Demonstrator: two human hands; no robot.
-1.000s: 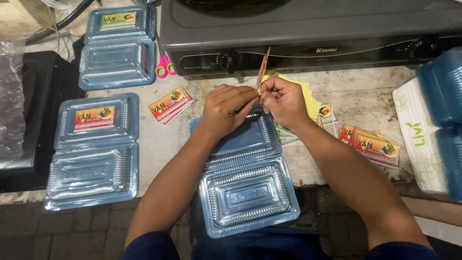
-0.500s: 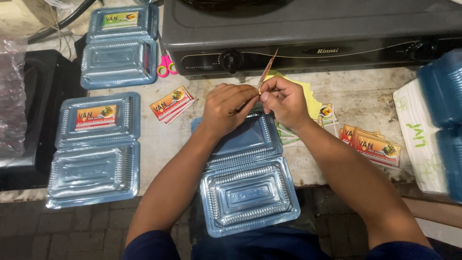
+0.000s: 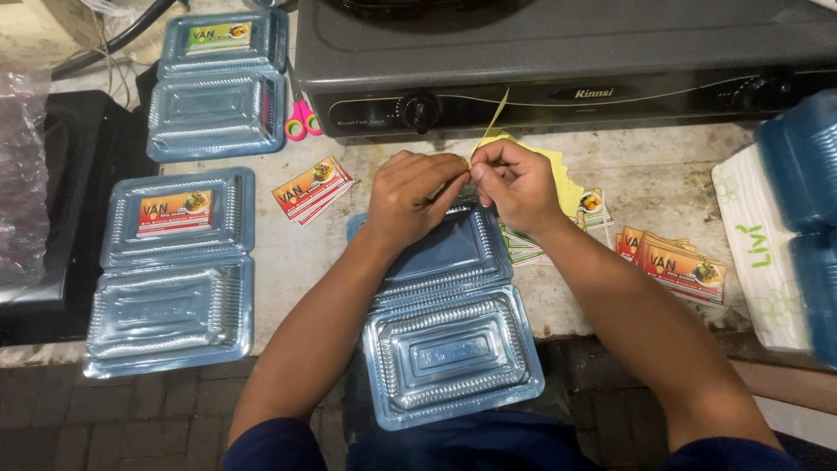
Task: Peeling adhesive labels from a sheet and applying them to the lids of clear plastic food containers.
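Observation:
My left hand [image 3: 410, 196] and my right hand [image 3: 514, 183] meet fingertip to fingertip over the lid half of an open clear plastic clamshell box [image 3: 445, 323]. Together they pinch a thin yellow label strip [image 3: 495, 122] that sticks up edge-on toward the stove. The box lies open in front of me, its lower half hanging over the counter edge. Yellow backing paper [image 3: 562, 179] lies just behind my right hand.
A grey gas stove [image 3: 558, 61] stands at the back. Two open clamshell boxes with orange labels [image 3: 174, 262] [image 3: 218, 83] lie left. Loose orange labels [image 3: 312, 187] [image 3: 676, 262], pink scissors [image 3: 301, 118], a tissue pack [image 3: 763, 253] and stacked blue boxes [image 3: 806, 218] sit around.
The hands stay together above the box lid, working the yellow strip between the fingertips; its free end has tilted slightly. Nothing else has moved.

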